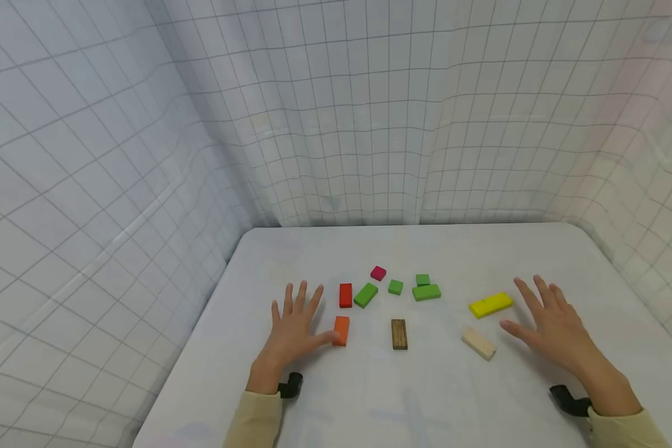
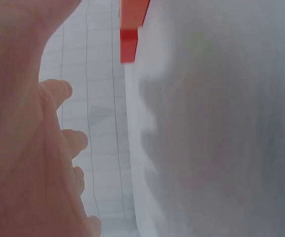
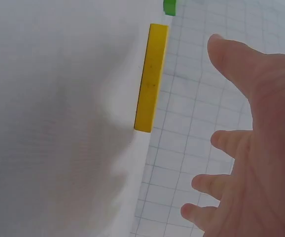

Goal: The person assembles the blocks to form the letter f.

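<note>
My left hand (image 1: 292,333) is spread above the left part of the white table (image 1: 369,398), holding nothing. Its thumb overlaps the edge of an orange block (image 1: 341,330) in the head view; a red block (image 1: 345,295) lies just beyond. On the right, my right hand (image 1: 557,326) hovers with fingers apart, also holding nothing. Nearest to it are a yellow block (image 1: 491,305) and a cream block (image 1: 478,343). Both wrist views show a gap between the palms and the tabletop, with the yellow block (image 3: 152,78) in the right one.
Between the hands lie a brown wood-grained block (image 1: 399,334), a long green block (image 1: 366,295), another green block (image 1: 427,292), small green cubes (image 1: 395,287) and a magenta cube (image 1: 378,273). White grid-patterned curtains (image 1: 347,124) enclose the table's back and sides.
</note>
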The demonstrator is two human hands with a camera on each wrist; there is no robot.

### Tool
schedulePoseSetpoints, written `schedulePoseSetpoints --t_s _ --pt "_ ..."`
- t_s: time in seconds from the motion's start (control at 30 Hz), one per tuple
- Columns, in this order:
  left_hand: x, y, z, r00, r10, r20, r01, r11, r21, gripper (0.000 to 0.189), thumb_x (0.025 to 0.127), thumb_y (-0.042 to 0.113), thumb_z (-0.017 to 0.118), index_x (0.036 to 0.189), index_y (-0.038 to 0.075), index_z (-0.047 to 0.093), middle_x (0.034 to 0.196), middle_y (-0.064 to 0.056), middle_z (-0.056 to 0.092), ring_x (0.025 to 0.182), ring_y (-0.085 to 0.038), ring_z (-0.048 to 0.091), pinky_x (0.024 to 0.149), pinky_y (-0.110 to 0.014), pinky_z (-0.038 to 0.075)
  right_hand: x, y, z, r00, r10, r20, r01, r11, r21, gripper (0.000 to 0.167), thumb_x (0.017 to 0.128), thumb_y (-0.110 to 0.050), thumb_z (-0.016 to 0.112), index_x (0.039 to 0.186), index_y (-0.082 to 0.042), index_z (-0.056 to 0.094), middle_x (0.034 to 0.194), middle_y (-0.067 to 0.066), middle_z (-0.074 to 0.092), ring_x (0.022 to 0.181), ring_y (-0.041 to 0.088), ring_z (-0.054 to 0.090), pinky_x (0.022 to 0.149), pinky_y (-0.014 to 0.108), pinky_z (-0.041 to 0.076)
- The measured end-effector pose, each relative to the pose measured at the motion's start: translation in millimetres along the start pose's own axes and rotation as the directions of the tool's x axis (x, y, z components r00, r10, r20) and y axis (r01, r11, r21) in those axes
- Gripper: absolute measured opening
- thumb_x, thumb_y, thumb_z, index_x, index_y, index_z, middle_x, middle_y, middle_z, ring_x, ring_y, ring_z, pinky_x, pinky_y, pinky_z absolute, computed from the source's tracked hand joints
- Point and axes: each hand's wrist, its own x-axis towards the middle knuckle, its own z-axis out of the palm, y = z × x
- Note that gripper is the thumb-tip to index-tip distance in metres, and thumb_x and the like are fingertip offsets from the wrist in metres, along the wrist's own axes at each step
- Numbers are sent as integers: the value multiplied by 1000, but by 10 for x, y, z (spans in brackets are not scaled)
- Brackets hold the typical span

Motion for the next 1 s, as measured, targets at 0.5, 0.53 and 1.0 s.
schedulePoseSetpoints --t_s 0.5,0.53,1.0 --pt "60 307 61 999 51 5 -51 998 -22 99 87 73 58 163 27 16 168 -12 10 152 -38 2 114 -69 13 -21 -150 -53 994 -111 20 111 994 5 100 86 -62 70 163 -21 19 162 27 14 142 58 16 93 82 26" --pt "66 325 63 998 58 5 -58 998 -22 98 87 73 57 163 27 16 168 -12 11 152 -38 3 114 -68 14 -22 -164 -56 993 -121 15 121 993 8 100 86 -61 71 162 -21 21 162 27 15 142 57 17 93 82 27" --pt "135 703 140 978 210 -14 -210 974 -89 93 87 64 67 161 21 28 163 -15 25 150 -41 16 113 -62 27 -51 -328 -1 978 -205 46 202 977 66 97 81 -56 79 159 -26 30 158 24 25 136 50 31 90 72 41"
